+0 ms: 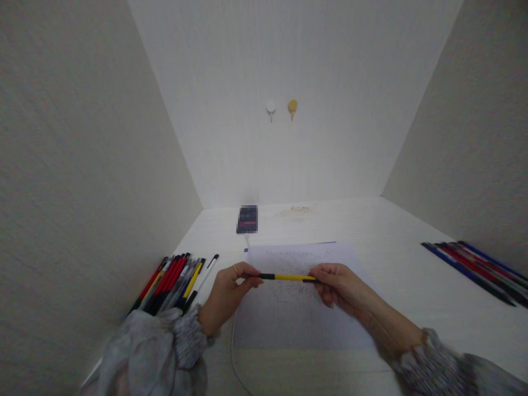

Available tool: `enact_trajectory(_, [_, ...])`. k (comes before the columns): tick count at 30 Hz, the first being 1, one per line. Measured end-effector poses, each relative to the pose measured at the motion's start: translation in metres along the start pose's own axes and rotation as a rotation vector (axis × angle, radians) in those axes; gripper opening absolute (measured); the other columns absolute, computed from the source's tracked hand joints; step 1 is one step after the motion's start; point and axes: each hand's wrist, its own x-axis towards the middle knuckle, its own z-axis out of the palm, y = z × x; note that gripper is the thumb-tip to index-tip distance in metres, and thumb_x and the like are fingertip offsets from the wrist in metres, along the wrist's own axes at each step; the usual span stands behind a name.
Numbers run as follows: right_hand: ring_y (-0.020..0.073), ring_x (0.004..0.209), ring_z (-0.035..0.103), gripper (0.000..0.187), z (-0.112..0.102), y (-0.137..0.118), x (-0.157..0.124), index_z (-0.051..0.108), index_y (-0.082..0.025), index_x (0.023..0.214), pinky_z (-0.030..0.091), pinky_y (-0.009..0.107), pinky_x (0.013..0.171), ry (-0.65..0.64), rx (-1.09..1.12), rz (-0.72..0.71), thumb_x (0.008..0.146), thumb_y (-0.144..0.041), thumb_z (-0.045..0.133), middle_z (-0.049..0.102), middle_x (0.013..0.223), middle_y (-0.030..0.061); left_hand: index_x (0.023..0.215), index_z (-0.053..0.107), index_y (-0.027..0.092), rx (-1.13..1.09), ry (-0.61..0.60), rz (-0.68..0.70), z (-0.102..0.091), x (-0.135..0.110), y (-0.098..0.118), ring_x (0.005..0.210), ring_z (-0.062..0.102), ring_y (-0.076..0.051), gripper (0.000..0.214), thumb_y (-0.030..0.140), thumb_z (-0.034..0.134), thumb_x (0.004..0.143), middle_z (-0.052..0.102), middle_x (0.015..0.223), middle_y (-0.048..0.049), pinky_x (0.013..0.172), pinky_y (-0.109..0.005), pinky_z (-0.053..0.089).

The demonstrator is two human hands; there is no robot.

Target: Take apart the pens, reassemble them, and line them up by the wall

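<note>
A yellow pen with black ends (287, 277) is held level above a white sheet of paper (297, 308) covered in faint scribbles. My left hand (227, 294) pinches its left end between thumb and fingers; a ring shows on one finger. My right hand (339, 285) pinches the right end. Both hands hover just over the sheet, near its upper half.
A pile of several red, yellow, grey and black pens (173, 280) lies at the left by the wall. Several blue, red and black pens (478, 269) lie at the right. A dark phone (247, 219) rests at the back, with a cable (233, 341) running forward. Two wall hooks (281, 108).
</note>
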Motion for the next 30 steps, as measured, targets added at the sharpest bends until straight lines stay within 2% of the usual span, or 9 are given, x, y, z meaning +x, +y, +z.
enact_trajectory(9, [0.0065, 0.036, 0.043, 0.023, 0.008, 0.008, 0.006, 0.052, -0.015, 0.065, 0.034, 0.020, 0.036, 0.121, -0.246, -0.174, 0.068, -0.038, 0.052, 0.051, 0.049, -0.0033, 0.061, 0.056, 0.015, -0.230, -0.032, -0.200, -0.003, 0.005, -0.003, 0.049, 0.056, -0.012, 0.008, 0.022, 0.060, 0.062, 0.060, 0.049, 0.0029, 0.053, -0.023, 0.043])
enact_trajectory(16, [0.0094, 0.049, 0.048, 0.020, 0.015, -0.002, -0.007, 0.058, -0.018, 0.075, 0.038, 0.022, 0.048, 0.236, -0.756, -0.461, 0.077, -0.030, 0.042, 0.055, 0.058, -0.0004, 0.060, 0.054, 0.014, -0.332, -0.097, -0.250, -0.004, 0.008, -0.008, 0.049, 0.052, -0.010, 0.013, 0.025, 0.056, 0.067, 0.058, 0.052, 0.0030, 0.054, -0.023, 0.040])
enact_trajectory(21, [0.0127, 0.060, 0.053, 0.018, 0.018, -0.005, -0.013, 0.055, -0.019, 0.078, 0.041, 0.024, 0.056, 0.293, -0.982, -0.632, 0.080, -0.027, 0.039, 0.058, 0.066, 0.0027, 0.061, 0.052, 0.013, -0.483, -0.144, -0.346, -0.002, 0.007, -0.011, 0.048, 0.049, -0.008, 0.014, 0.025, 0.057, 0.068, 0.057, 0.054, 0.0028, 0.052, -0.020, 0.037])
enact_trajectory(26, [0.0136, 0.070, 0.052, 0.016, 0.019, 0.001, -0.016, 0.051, -0.019, 0.085, 0.043, 0.026, 0.063, 0.222, -1.119, -0.853, 0.082, -0.019, 0.035, 0.056, 0.077, 0.0054, 0.059, 0.049, 0.012, -0.637, -0.204, -0.488, -0.002, 0.008, -0.013, 0.041, 0.042, -0.005, 0.016, 0.022, 0.058, 0.067, 0.052, 0.049, 0.0035, 0.043, -0.017, 0.030])
enact_trajectory(30, [0.0138, 0.074, 0.051, 0.017, 0.017, 0.002, -0.014, 0.051, -0.019, 0.087, 0.043, 0.026, 0.064, 0.147, -1.089, -0.932, 0.081, -0.017, 0.035, 0.054, 0.080, 0.0059, 0.058, 0.048, 0.012, -0.707, -0.230, -0.544, -0.001, 0.010, -0.014, 0.040, 0.042, -0.004, 0.015, 0.020, 0.059, 0.065, 0.050, 0.047, 0.0034, 0.041, -0.017, 0.029])
